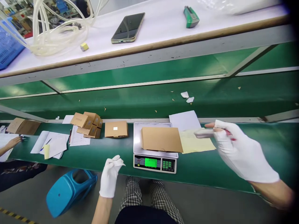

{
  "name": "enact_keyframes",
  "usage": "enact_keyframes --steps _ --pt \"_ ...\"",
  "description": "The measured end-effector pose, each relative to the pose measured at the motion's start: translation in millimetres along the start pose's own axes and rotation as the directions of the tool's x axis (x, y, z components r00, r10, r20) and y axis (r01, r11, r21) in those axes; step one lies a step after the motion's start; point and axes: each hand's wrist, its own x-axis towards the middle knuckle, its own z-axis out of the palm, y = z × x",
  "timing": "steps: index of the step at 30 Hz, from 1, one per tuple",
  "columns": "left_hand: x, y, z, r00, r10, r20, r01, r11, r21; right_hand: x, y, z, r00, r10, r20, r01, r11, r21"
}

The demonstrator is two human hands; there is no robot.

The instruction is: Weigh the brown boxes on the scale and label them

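Observation:
My left hand [111, 175], in a white glove, pinches a small white slip of paper [120, 162] in front of the green bench's edge. My right hand [235, 149], also gloved, is over the bench on the right with its fingers curled. A small red thing [230, 135] shows in its grip; its kind is unclear. One fingertip of that hand is bare. Between my hands, a flat brown cardboard box [161, 139] lies on the metal pan of a digital scale [137, 161], whose display glows green. The box overhangs the pan's right side, over a yellow sheet [197, 141].
Left of the scale are a smaller carton [116, 132], stacked small boxes [80, 120] and papers [57, 144]. A shelf above bears a phone [128, 27], a green tool [191, 17] and coiled tubing [58, 34]. A co-worker's hand [14, 142] is far left, near a blue stool [63, 193].

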Motion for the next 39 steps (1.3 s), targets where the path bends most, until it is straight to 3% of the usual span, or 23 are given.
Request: enact_keyframes --steps 3,7,14,21,39 --pt "-1.4 2.2 13.2 0.999 -0.015 0.043 0.015 1.0 -0.003 -21.1 9.1 -4.4 0.98 0.2 0.002 -0.198 0.969 0.151" --pt "-5.5 1.0 33.1 0.99 -0.074 0.119 0.08 0.996 -0.047 -44.4 21.1 6.3 0.982 0.185 -0.045 -0.184 0.983 0.024" --pt "-17.1 -2.6 57.7 0.964 -0.124 0.236 0.132 0.991 -0.015 -60.4 28.9 16.6 0.951 0.305 -0.05 -0.303 0.952 0.051" --pt "-24.6 -8.3 58.7 0.958 -0.109 0.266 0.086 0.991 0.098 -65.9 30.7 18.6 0.947 0.317 0.044 -0.32 0.937 0.139" --pt "-27.1 -5.8 63.8 0.933 -0.095 0.348 0.055 0.991 0.125 -67.3 28.3 27.0 0.926 0.369 0.073 -0.376 0.911 0.171"
